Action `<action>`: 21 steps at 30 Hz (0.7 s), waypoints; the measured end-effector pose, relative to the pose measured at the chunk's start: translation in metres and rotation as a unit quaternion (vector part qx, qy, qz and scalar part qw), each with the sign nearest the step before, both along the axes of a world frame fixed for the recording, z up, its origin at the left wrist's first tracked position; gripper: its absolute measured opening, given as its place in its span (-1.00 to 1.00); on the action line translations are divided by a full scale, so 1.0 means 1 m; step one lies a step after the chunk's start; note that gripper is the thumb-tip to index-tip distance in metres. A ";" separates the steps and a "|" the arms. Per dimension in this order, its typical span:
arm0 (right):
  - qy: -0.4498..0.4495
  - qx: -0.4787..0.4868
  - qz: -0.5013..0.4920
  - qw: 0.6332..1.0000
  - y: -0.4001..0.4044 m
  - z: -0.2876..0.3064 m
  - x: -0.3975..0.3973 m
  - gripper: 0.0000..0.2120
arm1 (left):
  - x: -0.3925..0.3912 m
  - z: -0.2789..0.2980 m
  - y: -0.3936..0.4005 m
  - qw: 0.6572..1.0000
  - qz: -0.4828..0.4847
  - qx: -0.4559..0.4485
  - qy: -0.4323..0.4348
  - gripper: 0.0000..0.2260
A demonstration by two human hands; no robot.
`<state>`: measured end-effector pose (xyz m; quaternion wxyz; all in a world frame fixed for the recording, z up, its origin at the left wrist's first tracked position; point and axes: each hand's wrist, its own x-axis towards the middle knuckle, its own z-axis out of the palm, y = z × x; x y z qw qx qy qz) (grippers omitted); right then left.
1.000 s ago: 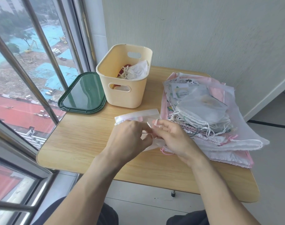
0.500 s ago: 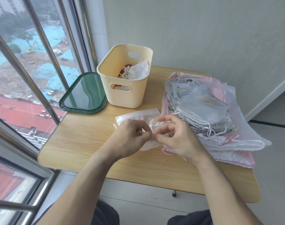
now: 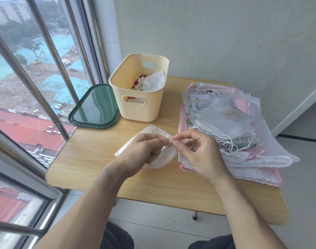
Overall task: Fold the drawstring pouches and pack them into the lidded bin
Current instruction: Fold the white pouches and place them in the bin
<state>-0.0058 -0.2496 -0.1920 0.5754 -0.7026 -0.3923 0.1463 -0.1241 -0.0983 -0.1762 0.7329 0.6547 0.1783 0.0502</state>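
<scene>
Two hands meet above the table (image 3: 92, 159): our left hand (image 3: 144, 151) and right hand (image 3: 198, 153) each pinch the white pouch (image 3: 153, 131) by its drawstring, the pouch draped under our left hand, bin (image 3: 141, 97) beyond.

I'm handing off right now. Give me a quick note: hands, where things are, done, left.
Left hand and right hand both pinch the white pouch and its cord, at the table's middle.
Cream bin stands open, green lid flat on its left.
Done: a few pouches in the bin.
Left: finish this pouch, fold the pile on the right, pack, put the lid on.
</scene>
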 end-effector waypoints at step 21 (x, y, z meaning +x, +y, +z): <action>-0.257 0.005 -0.154 0.954 0.014 -0.010 -0.022 -0.92 | 0.009 -0.011 -0.007 0.979 0.121 0.157 0.043 -0.70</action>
